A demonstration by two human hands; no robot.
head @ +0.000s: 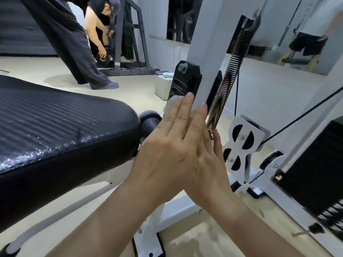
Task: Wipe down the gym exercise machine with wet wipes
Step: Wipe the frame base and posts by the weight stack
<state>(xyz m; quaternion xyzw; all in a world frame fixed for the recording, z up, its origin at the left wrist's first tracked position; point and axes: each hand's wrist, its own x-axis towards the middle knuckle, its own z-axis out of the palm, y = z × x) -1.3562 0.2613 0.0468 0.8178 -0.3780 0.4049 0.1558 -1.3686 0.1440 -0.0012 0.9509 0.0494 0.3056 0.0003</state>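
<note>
The white upright post (207,43) of the gym machine rises in the middle, with a black bracket (185,80) on it and a coiled spring (228,80) beside it. My left hand (172,145) lies flat with its fingers stretched up the post, pressing a pale wet wipe (170,105) against the post and the bracket's lower edge. My right hand (213,164) crosses under the left one; only its wrist and thumb show, its fingers are hidden. The black padded seat (55,117) fills the left.
A white pulley plate (241,140), black cables and the weight stack (315,173) stand at the right. A small white box (163,88) with a phone on it sits on the floor behind the post. Two other people stand at the back left by a dark rack (133,43).
</note>
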